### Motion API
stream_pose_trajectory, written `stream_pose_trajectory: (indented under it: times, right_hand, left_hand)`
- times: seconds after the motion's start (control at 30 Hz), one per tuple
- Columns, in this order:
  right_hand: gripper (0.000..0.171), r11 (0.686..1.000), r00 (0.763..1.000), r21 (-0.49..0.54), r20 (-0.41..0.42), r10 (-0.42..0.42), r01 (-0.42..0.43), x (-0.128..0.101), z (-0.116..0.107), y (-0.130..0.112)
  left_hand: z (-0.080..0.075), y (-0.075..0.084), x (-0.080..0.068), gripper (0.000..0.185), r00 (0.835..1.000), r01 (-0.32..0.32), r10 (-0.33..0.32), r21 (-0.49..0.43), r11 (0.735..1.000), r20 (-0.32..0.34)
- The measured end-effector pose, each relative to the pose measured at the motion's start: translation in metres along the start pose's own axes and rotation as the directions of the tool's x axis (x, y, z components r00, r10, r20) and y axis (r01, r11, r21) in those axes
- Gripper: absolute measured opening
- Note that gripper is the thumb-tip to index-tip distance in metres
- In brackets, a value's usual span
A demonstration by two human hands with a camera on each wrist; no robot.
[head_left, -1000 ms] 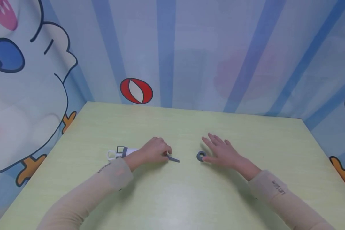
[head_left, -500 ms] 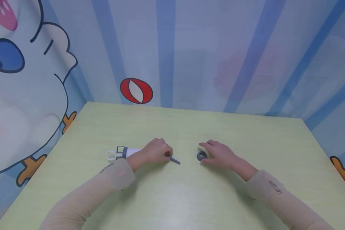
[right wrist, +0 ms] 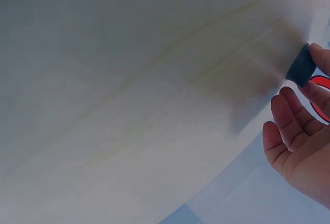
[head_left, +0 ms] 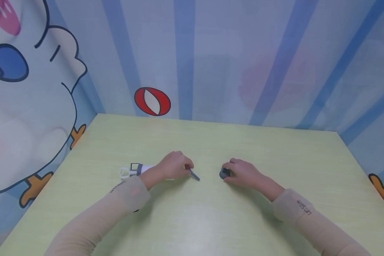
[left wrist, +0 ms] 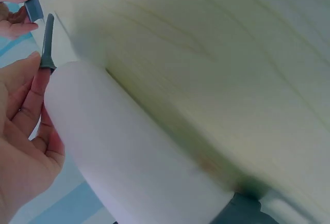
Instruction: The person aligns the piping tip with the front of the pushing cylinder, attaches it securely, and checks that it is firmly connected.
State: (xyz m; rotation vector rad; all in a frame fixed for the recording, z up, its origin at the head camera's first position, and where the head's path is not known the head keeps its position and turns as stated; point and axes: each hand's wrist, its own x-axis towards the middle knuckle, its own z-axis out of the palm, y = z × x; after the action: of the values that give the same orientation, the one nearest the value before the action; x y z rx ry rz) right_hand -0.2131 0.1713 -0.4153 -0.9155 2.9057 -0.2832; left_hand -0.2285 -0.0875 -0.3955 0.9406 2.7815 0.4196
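My left hand (head_left: pixel 174 165) pinches a slim grey nozzle (head_left: pixel 195 175) between thumb and finger, its narrow tip pointing out toward the right. In the left wrist view the flared base of the nozzle (left wrist: pixel 48 43) sits at the fingertips. A white tube with a grey collar and a loop handle (head_left: pixel 146 169), like an icing syringe, lies on its side, partly hidden behind the left wrist. To the right, my right hand (head_left: pixel 243 172) grips a small grey ring (head_left: pixel 224 174) by its edges. The right wrist view shows the ring (right wrist: pixel 300 66) side-on between thumb and finger.
Everything is on a pale green-yellow table (head_left: pixel 192 220). A printed backdrop (head_left: pixel 217 64) with blue stripes rises behind the table's far edge and along both sides.
The right hand's spread fingers have closed round the grey ring, and the ring now stands tilted. Holding the nozzle, the left hand has shifted slightly and lifted a little.
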Motion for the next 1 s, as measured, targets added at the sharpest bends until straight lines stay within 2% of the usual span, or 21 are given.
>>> stream_pose_trajectory:
  times: [0.3, 0.5, 0.77, 1.0]
  right_hand:
    - [0.038, 1.000, 1.000, -0.007, 0.003, 0.002, -0.002, 0.000, 0.002, 0.000]
    - [0.037, 1.000, 1.000, -0.005, 0.001, 0.000, 0.000, 0.001, 0.003, 0.000]
    - [0.033, 0.999, 1.000, 0.019, -0.012, 0.027, -0.027, 0.000, 0.000, 0.000]
    - [0.035, 0.997, 0.998, 0.055, -0.024, 0.062, -0.061, 0.000, -0.013, 0.000]
  left_hand:
    - [-0.003, 0.000, 0.000, 0.023, 0.999, 0.045, -0.047, -0.088, 0.995, -0.015]
    - [-0.004, 0.000, 0.001, 0.024, 0.994, 0.097, -0.103, -0.188, 0.977, -0.021]
    - [-0.005, 0.000, 0.001, 0.024, 0.989, 0.106, -0.133, -0.323, 0.940, -0.064]
    - [-0.007, 0.003, -0.001, 0.023, 0.985, 0.092, -0.140, -0.373, 0.923, -0.105]
